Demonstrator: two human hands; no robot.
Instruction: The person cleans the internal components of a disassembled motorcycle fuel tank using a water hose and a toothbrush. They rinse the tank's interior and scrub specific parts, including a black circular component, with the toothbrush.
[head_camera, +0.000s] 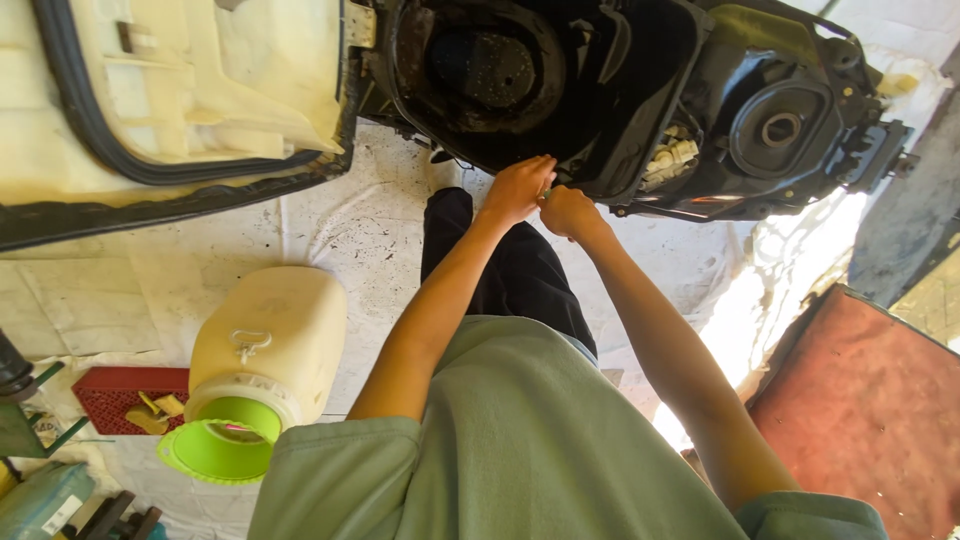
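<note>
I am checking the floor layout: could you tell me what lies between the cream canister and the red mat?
In the head view, the person's own body: green shirt and black trouser leg.

Both bare arms stretched forward and converging, left hand (517, 188) and right hand (568, 211) side by side, nearly touching, fingers curled in, knuckles up, wrists roughly straight.
</note>
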